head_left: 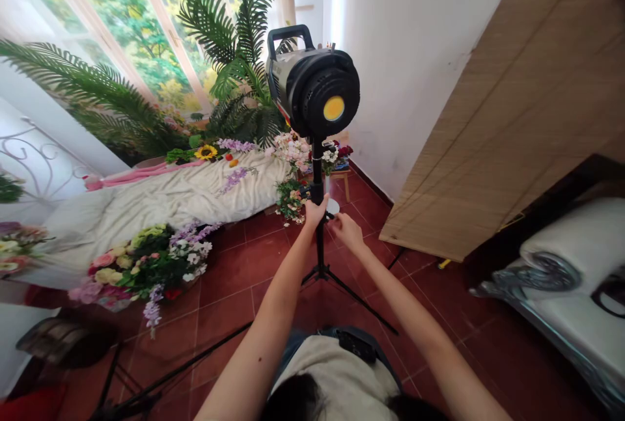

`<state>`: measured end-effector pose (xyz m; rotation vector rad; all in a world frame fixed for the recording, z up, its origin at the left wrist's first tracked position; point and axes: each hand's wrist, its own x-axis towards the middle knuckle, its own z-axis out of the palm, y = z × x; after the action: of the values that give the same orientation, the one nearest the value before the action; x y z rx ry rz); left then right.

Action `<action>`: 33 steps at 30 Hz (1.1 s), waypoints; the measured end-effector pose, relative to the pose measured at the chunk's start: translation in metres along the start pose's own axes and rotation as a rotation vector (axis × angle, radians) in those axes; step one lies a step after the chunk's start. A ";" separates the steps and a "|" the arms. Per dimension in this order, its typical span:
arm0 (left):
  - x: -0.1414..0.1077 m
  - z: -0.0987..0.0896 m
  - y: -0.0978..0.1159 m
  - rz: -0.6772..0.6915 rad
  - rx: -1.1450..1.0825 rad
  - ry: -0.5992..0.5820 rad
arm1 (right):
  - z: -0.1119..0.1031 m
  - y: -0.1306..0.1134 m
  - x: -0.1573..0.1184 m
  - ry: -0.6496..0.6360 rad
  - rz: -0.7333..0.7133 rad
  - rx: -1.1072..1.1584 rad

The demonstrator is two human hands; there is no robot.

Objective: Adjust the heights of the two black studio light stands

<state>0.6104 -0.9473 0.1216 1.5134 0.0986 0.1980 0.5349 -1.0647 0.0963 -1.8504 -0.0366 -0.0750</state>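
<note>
A black studio light (312,92) with a carry handle and a yellow round emitter sits on top of a black light stand (319,245) in front of me. My left hand (316,210) is wrapped round the stand's upright, below the lamp. Just to the right, my right hand (347,231) has its fingers closed at a small black knob (331,215) on the stand's side. The stand's legs are spread on the floor.
At left, a bed-like surface with a cream cloth (195,196) bears flowers and fruit. Flower bunches (141,265) stand before it. A bamboo blind panel (469,115) leans at right, near a silver-trimmed sofa (556,278). Another tripod's leg (195,362) crosses the tiled floor at lower left.
</note>
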 end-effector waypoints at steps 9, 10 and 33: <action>0.004 0.000 -0.006 0.110 0.084 -0.001 | -0.003 -0.019 0.014 -0.270 0.695 0.901; 0.004 0.000 -0.006 0.107 0.077 -0.006 | -0.002 -0.020 0.016 -0.269 0.705 0.902; 0.002 -0.012 -0.023 0.138 -0.039 -0.111 | -0.007 -0.083 0.028 0.237 -0.426 -0.125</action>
<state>0.6117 -0.9361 0.0986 1.4903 -0.0977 0.2249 0.5572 -1.0490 0.1798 -1.9201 -0.2663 -0.6035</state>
